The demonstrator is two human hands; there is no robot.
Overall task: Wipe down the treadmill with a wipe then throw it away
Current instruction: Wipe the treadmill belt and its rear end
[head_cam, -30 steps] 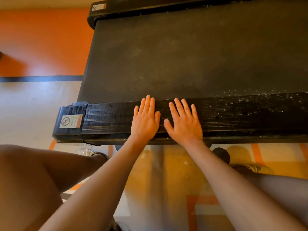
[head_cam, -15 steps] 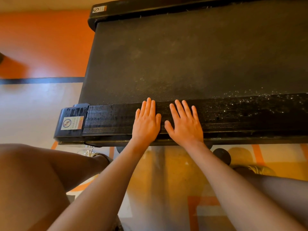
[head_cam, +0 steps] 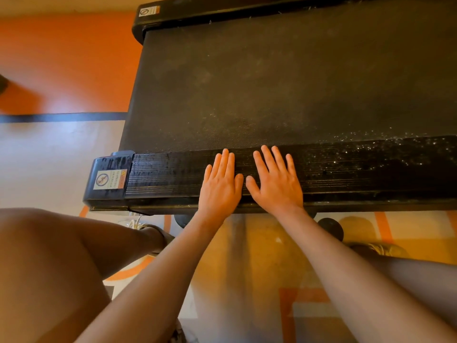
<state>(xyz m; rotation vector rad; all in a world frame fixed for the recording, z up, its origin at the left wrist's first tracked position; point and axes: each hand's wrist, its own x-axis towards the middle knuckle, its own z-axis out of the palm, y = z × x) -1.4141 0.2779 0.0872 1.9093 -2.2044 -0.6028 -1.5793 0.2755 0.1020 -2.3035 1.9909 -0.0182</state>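
Observation:
The black treadmill (head_cam: 296, 82) lies across the upper part of the view, its dusty belt in the middle and a ribbed side rail (head_cam: 168, 174) nearest me. My left hand (head_cam: 220, 184) and my right hand (head_cam: 277, 180) rest flat on that rail, side by side, palms down, fingers spread, thumbs almost touching. Neither hand holds anything. No wipe is in view. White specks dot the rail to the right of my hands; the rail's left stretch looks shiny.
A black end cap with a warning sticker (head_cam: 110, 180) closes the rail at the left. My bent knees (head_cam: 49, 268) frame the lower view. Orange, cream and black-striped floor (head_cam: 61, 70) lies left of the treadmill. A small black wheel (head_cam: 330, 227) sits under the rail.
Both hands stay flat on the rail in the same place. The view has drifted slightly, so the treadmill sits a little lower in frame.

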